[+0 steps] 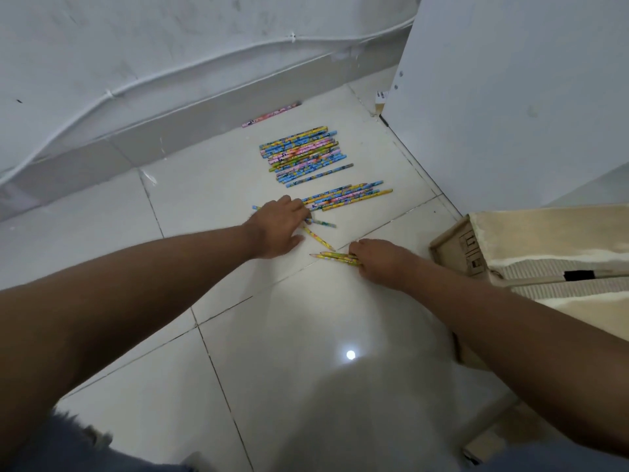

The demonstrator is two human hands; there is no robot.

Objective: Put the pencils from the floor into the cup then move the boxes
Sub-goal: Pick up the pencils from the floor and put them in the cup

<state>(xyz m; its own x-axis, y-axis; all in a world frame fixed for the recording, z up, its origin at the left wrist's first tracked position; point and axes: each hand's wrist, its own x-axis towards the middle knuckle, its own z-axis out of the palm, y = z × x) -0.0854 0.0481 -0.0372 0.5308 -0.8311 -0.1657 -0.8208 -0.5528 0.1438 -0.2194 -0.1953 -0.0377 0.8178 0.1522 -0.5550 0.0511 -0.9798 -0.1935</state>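
On the white tiled floor (211, 206) in front of me the pencils lie in groups: a tidy bundle (303, 153) farther out, a looser row (350, 197) nearer, a few strays (318, 238) between my hands, and one pink pencil (270, 114) off against the skirting of the wall (136, 63). My left hand (277, 229) is spread flat, fingers reaching onto the near end of the loose row and covering a stray or two; it presses rather than grips. My right hand (384, 262) is curled over the ends of two or three yellow pencils (337, 257), pinning them to the tile; whether my fingers have actually closed under them I cannot tell from here. A cardboard box (510, 253) sits just to my right. No cup shows anywhere in view, so I judge the gathering has barely begun.

The tile looks glossy, so the pencils may roll or skid away as I scrape them together, scattering the neat bundle. Grabbing too many at once could let some slip out on the way to the cup. The pink one by the wall is easy to forget.
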